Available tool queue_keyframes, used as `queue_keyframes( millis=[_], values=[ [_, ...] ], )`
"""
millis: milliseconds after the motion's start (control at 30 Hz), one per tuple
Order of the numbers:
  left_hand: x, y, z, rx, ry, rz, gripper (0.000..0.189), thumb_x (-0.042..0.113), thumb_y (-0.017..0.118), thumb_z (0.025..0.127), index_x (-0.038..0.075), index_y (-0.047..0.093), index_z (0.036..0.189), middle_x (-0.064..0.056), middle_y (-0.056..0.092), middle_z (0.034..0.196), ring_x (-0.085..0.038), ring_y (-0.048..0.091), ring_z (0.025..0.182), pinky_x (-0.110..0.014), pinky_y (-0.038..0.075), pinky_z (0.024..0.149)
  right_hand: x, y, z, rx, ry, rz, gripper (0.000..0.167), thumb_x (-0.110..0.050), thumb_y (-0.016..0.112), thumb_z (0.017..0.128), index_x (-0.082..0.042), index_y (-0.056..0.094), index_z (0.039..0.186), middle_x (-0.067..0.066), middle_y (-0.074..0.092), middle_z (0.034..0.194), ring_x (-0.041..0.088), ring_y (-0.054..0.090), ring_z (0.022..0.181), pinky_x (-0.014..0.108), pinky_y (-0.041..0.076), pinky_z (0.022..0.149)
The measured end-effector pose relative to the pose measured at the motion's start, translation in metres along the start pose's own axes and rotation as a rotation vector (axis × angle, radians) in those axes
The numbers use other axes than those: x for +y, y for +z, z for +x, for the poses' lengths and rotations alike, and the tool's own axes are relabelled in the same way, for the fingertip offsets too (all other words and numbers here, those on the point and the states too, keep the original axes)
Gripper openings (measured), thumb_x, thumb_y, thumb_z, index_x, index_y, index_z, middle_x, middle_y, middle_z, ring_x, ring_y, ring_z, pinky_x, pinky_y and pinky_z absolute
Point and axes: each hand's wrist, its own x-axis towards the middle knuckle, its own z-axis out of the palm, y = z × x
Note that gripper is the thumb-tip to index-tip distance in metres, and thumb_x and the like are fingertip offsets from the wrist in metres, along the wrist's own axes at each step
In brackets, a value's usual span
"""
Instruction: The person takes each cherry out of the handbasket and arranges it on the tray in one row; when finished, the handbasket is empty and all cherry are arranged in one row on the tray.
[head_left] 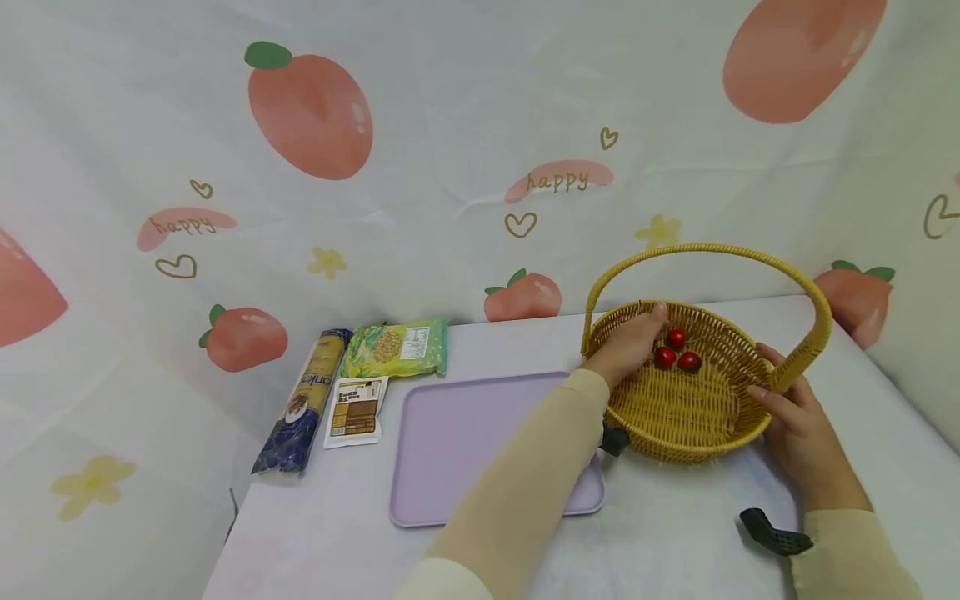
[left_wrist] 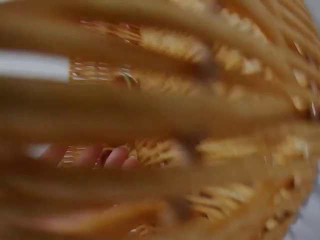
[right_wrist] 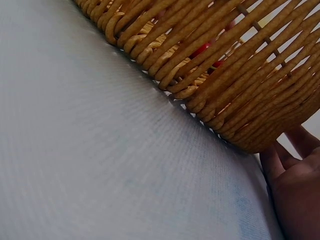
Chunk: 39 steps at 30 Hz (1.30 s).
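Three red fruits [head_left: 689,362]: small, glossy, grouped on the floor of the wicker basket [head_left: 678,408], toward its far rim.
Wicker basket: on the table [head_left: 337,542], near the far right corner; tall handle arching above.
Left hand [head_left: 626,348]: over the left rim, inside, beside the fruits. Whether its fingers pinch anything, cannot tell.
Right hand [head_left: 798,429]: grips the right rim at the handle's foot, thumb over the top, fingers outside.
Lilac tray [head_left: 450,425]: left of the basket, partly under the left sleeve [head_left: 517,475].
Steadying: best kept firm at the right rim, I judge, lest the basket tilt.
Reaching: wrist low, clear of the handle; light fingertips, since round fruit would likely roll.
Hard to see: left wrist view blurred by near weave; fingertips [left_wrist: 117,157] show through gaps, a dark spot beside them unidentified. Forearm covers part of the tray's near edge.
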Motion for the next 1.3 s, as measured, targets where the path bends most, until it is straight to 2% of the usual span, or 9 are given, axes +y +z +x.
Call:
queue_keyframes(
  millis=[167, 267, 367, 467, 667, 800, 967, 1167, 1300],
  values=[
    [-0.003, 0.007, 0.003, -0.04, -0.001, 0.19, 0.045, 0.05, 0.052, 0.115, 0.026, 0.066, 0.15, 0.011, 0.065, 0.142, -0.01, 0.058, 0.132, -0.035, 0.049, 0.105, -0.001, 0.0, 0.0, -0.003, -0.001, 0.004, 0.063, 0.006, 0.043, 0.112, -0.016, 0.038, 0.17, -0.001, 0.039, 0.159, 0.008, 0.044, 0.137, 0.017, 0.045, 0.101],
    [-0.006, 0.008, 0.004, -0.076, 0.022, 0.259, 0.033, 0.026, 0.063, 0.113, 0.025, 0.069, 0.146, 0.011, 0.067, 0.135, -0.004, 0.062, 0.098, -0.026, 0.05, 0.084, -0.001, 0.0, 0.0, -0.01, 0.004, 0.005, 0.063, 0.006, 0.044, 0.112, -0.016, 0.037, 0.171, -0.001, 0.038, 0.16, 0.008, 0.042, 0.138, 0.017, 0.044, 0.103],
    [-0.008, 0.008, 0.005, -0.104, 0.03, 0.297, 0.041, 0.005, 0.062, 0.107, 0.024, 0.072, 0.142, 0.012, 0.067, 0.129, -0.007, 0.044, 0.062, -0.024, 0.039, 0.059, -0.001, 0.0, 0.001, -0.015, 0.005, 0.002, 0.063, 0.006, 0.044, 0.112, -0.015, 0.036, 0.171, 0.0, 0.037, 0.161, 0.009, 0.041, 0.139, 0.017, 0.043, 0.103],
    [-0.01, 0.007, 0.006, -0.127, 0.012, 0.332, 0.049, -0.005, 0.06, 0.101, 0.024, 0.076, 0.137, 0.01, 0.07, 0.121, -0.011, 0.029, 0.052, -0.025, 0.029, 0.05, -0.001, 0.0, 0.002, -0.015, 0.009, -0.003, 0.063, 0.005, 0.044, 0.113, -0.016, 0.036, 0.171, 0.0, 0.036, 0.161, 0.009, 0.041, 0.139, 0.017, 0.043, 0.103],
    [-0.01, 0.011, 0.007, -0.123, -0.003, 0.455, 0.036, -0.002, 0.069, 0.101, 0.024, 0.082, 0.123, 0.01, 0.074, 0.116, -0.012, 0.039, 0.06, -0.025, 0.032, 0.051, -0.001, 0.0, 0.002, 0.001, 0.024, -0.014, 0.062, 0.003, 0.045, 0.113, -0.018, 0.036, 0.171, -0.001, 0.037, 0.161, 0.008, 0.04, 0.14, 0.019, 0.04, 0.103],
    [-0.008, 0.013, 0.003, -0.09, -0.003, 0.497, 0.027, 0.004, 0.078, 0.1, 0.022, 0.081, 0.119, 0.011, 0.072, 0.118, -0.009, 0.052, 0.074, -0.024, 0.042, 0.061, 0.0, -0.001, 0.0, 0.013, 0.035, -0.024, 0.063, 0.002, 0.046, 0.114, -0.02, 0.035, 0.172, -0.002, 0.035, 0.162, 0.007, 0.039, 0.141, 0.019, 0.038, 0.103],
    [-0.007, 0.014, 0.0, -0.062, 0.025, 0.555, 0.018, 0.016, 0.084, 0.098, 0.02, 0.077, 0.114, 0.012, 0.068, 0.103, -0.006, 0.06, 0.087, -0.022, 0.048, 0.073, 0.001, -0.002, 0.0, 0.02, 0.042, -0.036, 0.063, 0.001, 0.047, 0.114, -0.022, 0.036, 0.171, -0.002, 0.035, 0.161, 0.007, 0.04, 0.139, 0.018, 0.04, 0.101],
    [-0.005, 0.015, -0.001, -0.033, 0.08, 0.486, 0.012, 0.028, 0.077, 0.105, 0.024, 0.077, 0.117, 0.014, 0.07, 0.113, -0.005, 0.06, 0.094, -0.022, 0.048, 0.08, 0.002, -0.001, 0.0, 0.007, 0.028, -0.016, 0.063, 0.003, 0.045, 0.113, -0.02, 0.037, 0.171, -0.002, 0.039, 0.156, 0.006, 0.045, 0.135, 0.017, 0.043, 0.1],
    [-0.002, 0.012, -0.002, -0.006, 0.136, 0.404, 0.023, 0.036, 0.067, 0.112, 0.023, 0.079, 0.126, 0.015, 0.07, 0.116, -0.004, 0.059, 0.093, -0.022, 0.047, 0.081, 0.002, -0.001, 0.0, 0.005, 0.016, -0.003, 0.062, 0.005, 0.045, 0.113, -0.019, 0.038, 0.17, -0.002, 0.041, 0.154, 0.006, 0.048, 0.132, 0.016, 0.047, 0.099]
  ],
)
